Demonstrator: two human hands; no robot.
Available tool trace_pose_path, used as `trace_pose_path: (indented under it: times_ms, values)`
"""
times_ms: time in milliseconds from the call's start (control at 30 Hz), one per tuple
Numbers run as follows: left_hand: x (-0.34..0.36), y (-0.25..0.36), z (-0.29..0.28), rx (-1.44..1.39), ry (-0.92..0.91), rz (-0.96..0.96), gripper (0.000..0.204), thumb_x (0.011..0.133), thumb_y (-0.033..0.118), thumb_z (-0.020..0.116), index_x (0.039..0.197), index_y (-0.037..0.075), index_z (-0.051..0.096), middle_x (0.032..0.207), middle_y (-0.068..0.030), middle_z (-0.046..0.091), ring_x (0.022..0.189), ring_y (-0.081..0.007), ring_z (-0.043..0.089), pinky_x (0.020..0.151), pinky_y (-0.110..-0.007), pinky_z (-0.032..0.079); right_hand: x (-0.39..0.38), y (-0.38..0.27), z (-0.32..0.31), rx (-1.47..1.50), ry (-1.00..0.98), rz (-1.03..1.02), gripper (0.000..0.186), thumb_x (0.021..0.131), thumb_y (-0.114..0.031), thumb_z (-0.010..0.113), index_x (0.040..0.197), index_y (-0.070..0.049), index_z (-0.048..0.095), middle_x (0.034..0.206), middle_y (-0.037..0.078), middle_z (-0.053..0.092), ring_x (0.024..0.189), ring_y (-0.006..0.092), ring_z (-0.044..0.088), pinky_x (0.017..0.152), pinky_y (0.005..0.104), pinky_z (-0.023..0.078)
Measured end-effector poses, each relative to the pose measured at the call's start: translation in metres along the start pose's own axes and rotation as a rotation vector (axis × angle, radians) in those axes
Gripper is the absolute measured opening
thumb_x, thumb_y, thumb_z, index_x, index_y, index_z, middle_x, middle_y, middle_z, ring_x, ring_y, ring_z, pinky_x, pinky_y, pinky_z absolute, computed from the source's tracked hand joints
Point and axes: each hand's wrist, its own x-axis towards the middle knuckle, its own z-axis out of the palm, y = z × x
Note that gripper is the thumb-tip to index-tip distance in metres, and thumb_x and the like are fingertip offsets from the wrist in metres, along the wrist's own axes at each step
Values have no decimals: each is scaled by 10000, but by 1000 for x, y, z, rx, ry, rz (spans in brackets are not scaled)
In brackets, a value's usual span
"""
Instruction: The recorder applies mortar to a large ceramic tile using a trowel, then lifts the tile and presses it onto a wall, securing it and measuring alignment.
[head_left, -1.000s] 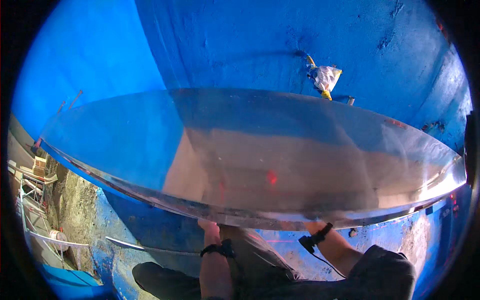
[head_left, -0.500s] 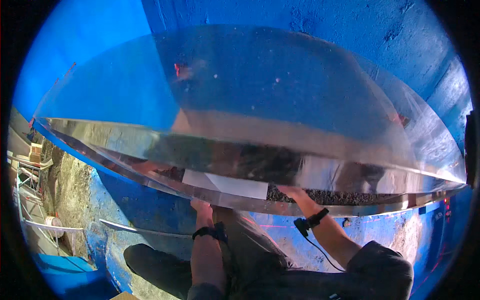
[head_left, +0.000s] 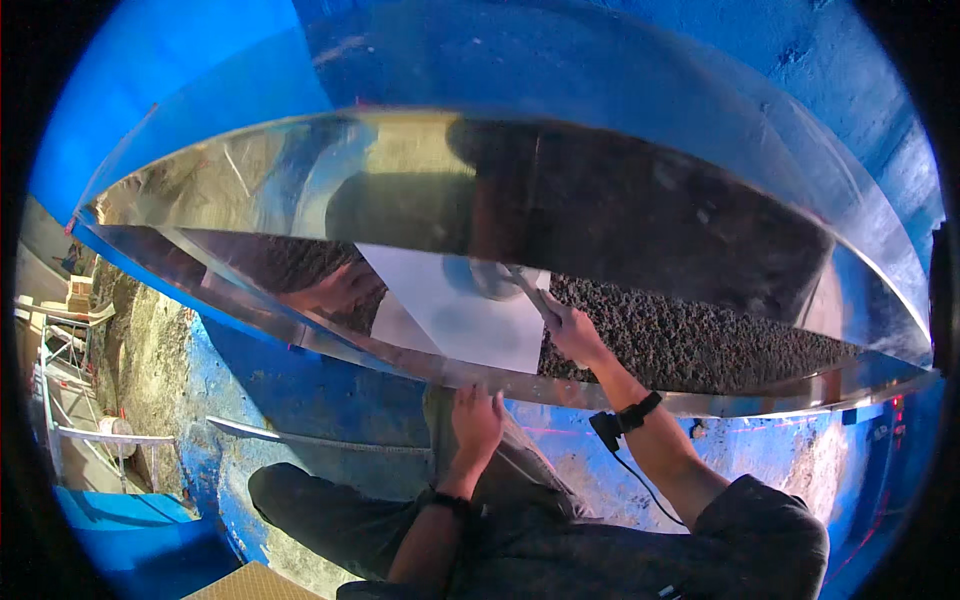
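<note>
In my right hand (head_left: 573, 335) is the handle of a slim hand tool (head_left: 536, 293). Its rounded, pale head lies over a white sheet (head_left: 470, 325), partly blurred by the clear curved panel, so its exact kind cannot be made out. Dark coarse gravel (head_left: 680, 335) surrounds the sheet. My left hand (head_left: 478, 420) rests against the outside of the near clear rim (head_left: 600, 392), fingers pointing up and thumb apart, holding nothing. Across the far side stands the large transparent panel (head_left: 420, 60), its thick, shiny edge full of reflections.
Blue painted walls (head_left: 840, 60) rise behind the panel. Below the rim is a worn blue and whitish surface (head_left: 330, 385) with a pale strip (head_left: 300, 438) along it. At far left stand metal scaffolding (head_left: 60, 380) and a white bucket (head_left: 117, 430). A cable (head_left: 640, 497) hangs from my right wrist.
My right hand has come up, showing the tool over the sheet. My left hand has shifted right along the rim. The view has tilted, revealing more sheet and gravel.
</note>
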Motion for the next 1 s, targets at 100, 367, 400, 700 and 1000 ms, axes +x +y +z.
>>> trace_pose_path:
  times_ms: [100, 367, 400, 700, 1000]
  values:
    - [28, -14, 21, 251, 174, 12, 824, 780, 466, 780, 1301, -109, 505, 1378, -316, 492, 1287, -459, 466, 1053, -501, 420, 11, -68, -18, 124, -256, 328, 371, 969, -266, 528, 1284, -93, 619, 1164, 249, 666, 1097, 432, 618, 923, 470, 510]
    - [34, 17, 44, 344, -33, -345, 1013, 787, 589, 730, 1408, -139, 398, 1502, -344, 346, 1403, -465, 330, 1168, -527, 261, -7, -50, -48, -210, 228, -239, 380, 924, -126, 599, 1299, -61, 594, 824, 241, 640, 772, 365, 657, 727, 444, 514]
    - [35, 15, 46, 344, -68, -383, 1008, 790, 584, 729, 1405, -143, 399, 1499, -350, 342, 1409, -472, 319, 1169, -528, 262, -12, -58, -55, -287, 344, -372, 357, 914, -110, 608, 1265, -48, 609, 869, 256, 643, 821, 383, 656, 762, 443, 514]
    - [38, 25, 33, 318, -81, -379, 996, 842, 587, 672, 1432, -148, 352, 1488, -372, 335, 1408, -494, 311, 1186, -539, 239, 2, -74, -39, 229, -188, 343, 327, 987, -92, 514, 1294, -38, 612, 727, 145, 643, 603, 228, 644, 564, 362, 504]
    - [40, 18, 28, 317, -130, -400, 995, 792, 574, 724, 1401, -144, 402, 1437, -376, 392, 1374, -505, 351, 1163, -543, 281, 3, -67, -28, 247, 73, -43, 377, 969, -93, 563, 1342, -51, 596, 728, 140, 627, 608, 175, 608, 596, 344, 516]
